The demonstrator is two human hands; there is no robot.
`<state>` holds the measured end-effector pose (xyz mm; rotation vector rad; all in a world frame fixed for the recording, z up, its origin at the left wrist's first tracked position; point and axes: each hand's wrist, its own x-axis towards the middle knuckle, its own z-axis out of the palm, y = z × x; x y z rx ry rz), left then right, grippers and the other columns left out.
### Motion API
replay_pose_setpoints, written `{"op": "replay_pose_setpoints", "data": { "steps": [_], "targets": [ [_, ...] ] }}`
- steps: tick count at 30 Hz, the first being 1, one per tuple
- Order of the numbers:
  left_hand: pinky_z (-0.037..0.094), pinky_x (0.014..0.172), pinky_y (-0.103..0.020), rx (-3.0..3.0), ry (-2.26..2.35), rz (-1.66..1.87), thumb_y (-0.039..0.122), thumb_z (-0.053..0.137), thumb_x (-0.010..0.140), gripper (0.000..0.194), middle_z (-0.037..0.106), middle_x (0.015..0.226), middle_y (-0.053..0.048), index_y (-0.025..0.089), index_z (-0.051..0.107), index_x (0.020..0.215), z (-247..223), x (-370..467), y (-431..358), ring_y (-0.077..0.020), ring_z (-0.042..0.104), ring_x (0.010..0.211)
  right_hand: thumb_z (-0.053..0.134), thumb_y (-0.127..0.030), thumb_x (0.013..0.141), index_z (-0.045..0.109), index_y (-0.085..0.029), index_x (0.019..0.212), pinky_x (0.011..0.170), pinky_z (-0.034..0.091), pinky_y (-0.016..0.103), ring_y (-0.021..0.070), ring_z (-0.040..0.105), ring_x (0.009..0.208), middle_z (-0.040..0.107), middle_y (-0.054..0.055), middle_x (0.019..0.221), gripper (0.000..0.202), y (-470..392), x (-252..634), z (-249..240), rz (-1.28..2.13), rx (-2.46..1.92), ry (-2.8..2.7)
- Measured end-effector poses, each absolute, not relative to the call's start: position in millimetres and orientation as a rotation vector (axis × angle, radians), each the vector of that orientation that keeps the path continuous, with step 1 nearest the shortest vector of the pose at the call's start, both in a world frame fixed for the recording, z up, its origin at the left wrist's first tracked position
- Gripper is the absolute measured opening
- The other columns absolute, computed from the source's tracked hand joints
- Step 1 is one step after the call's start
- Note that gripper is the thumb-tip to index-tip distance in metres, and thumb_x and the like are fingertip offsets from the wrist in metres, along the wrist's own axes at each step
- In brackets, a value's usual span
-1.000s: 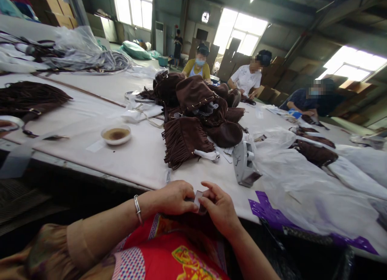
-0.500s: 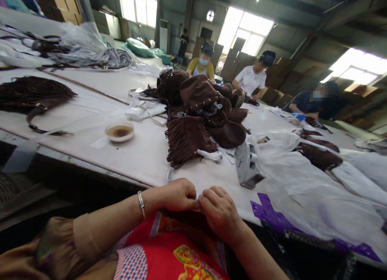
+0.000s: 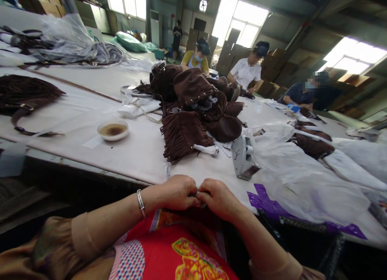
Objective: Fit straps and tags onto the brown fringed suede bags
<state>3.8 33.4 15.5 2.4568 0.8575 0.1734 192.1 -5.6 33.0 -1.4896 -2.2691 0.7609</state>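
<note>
My left hand (image 3: 178, 192), with a silver bracelet on its wrist, is closed at the table's near edge. Right beside it, my right hand (image 3: 219, 197) is closed too, its fingertips meeting those of the left. A small greyish bit shows between the fingertips; it is too small and too covered to name. Beyond my hands lies a dark brown fringed bag (image 3: 186, 134) with a white wrapped strip at its corner. It rests against a heap of brown bags (image 3: 193, 86). A grey tape dispenser (image 3: 244, 157) stands to the right of the fringed bag.
A shallow white bowl (image 3: 113, 130) of brownish liquid sits left of the bags. Another fringed bag (image 3: 28, 92) lies at far left. Clear plastic sheeting (image 3: 290, 171) and purple tape (image 3: 269, 203) cover the right side. Several people work across the table (image 3: 136, 159).
My right hand's raised fingers have curled down, and the two hands meet more closely at their tips. The view has shifted slightly, so the table things appear a little further left and up.
</note>
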Motion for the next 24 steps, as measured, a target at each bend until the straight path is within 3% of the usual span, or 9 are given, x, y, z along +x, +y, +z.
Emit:
{"op": "replay_pose_setpoints", "data": {
  "steps": [8, 11, 14, 20, 22, 24],
  "targets": [
    [0.039, 0.066, -0.026, 2.304, 0.849, 0.171, 0.055, 0.061, 0.083, 0.038, 0.066, 0.088, -0.005, 0.020, 0.072, 0.094, 16.0, 3.0, 42.8, -0.0180, 0.059, 0.076, 0.052, -0.012, 0.089, 0.056, -0.018, 0.075, 0.071, 0.037, 0.031, 0.0187, 0.052, 0.078, 0.057, 0.005, 0.079, 0.016, -17.9, 195.1, 15.4, 0.213, -1.388, -2.318],
    [0.039, 0.067, -0.024, 2.250, 0.798, 0.128, 0.047, 0.063, 0.083, 0.032, 0.068, 0.091, -0.003, 0.022, 0.071, 0.101, 12.4, 3.7, 46.9, -0.0168, 0.059, 0.077, 0.048, -0.013, 0.092, 0.055, -0.019, 0.073, 0.070, 0.035, 0.032, 0.0198, 0.049, 0.077, 0.056, 0.006, 0.077, 0.021, -20.7, 193.5, 13.7, 0.065, -1.346, -2.328],
    [0.038, 0.064, -0.023, 2.217, 0.792, 0.116, 0.039, 0.058, 0.085, 0.026, 0.070, 0.084, -0.003, 0.020, 0.073, 0.093, 12.9, 7.6, 48.4, -0.0149, 0.057, 0.070, 0.046, -0.015, 0.094, 0.054, -0.019, 0.070, 0.067, 0.033, 0.034, 0.0204, 0.046, 0.073, 0.054, 0.006, 0.074, 0.025, -20.7, 190.7, 14.8, -0.109, -1.301, -2.346],
    [0.030, 0.052, -0.023, 2.096, 0.929, 0.151, 0.040, 0.056, 0.083, 0.029, 0.065, 0.062, 0.000, 0.017, 0.072, 0.078, 23.0, 13.0, 44.3, -0.0122, 0.050, 0.057, 0.045, -0.016, 0.096, 0.056, -0.020, 0.069, 0.065, 0.031, 0.037, 0.0211, 0.042, 0.069, 0.052, 0.006, 0.070, 0.030, -18.8, 194.4, 14.8, -0.330, -1.197, -2.375],
    [0.029, 0.050, -0.023, 2.065, 0.961, 0.158, 0.039, 0.055, 0.082, 0.028, 0.064, 0.060, 0.000, 0.017, 0.070, 0.074, 24.6, 13.0, 44.0, -0.0118, 0.049, 0.054, 0.046, -0.017, 0.097, 0.060, -0.019, 0.075, 0.066, 0.032, 0.037, 0.0212, 0.043, 0.070, 0.055, 0.006, 0.072, 0.026, -19.3, 198.8, 13.5, -0.314, -1.160, -2.401],
    [0.029, 0.049, -0.023, 2.027, 0.985, 0.143, 0.038, 0.052, 0.083, 0.029, 0.063, 0.059, 0.000, 0.017, 0.067, 0.071, 25.0, 12.3, 45.2, -0.0117, 0.048, 0.052, 0.049, -0.018, 0.096, 0.066, -0.016, 0.094, 0.068, 0.035, 0.037, 0.0220, 0.047, 0.075, 0.060, 0.007, 0.080, 0.017, -21.0, 203.1, 10.8, -0.279, -1.128, -2.438]
  ]
}}
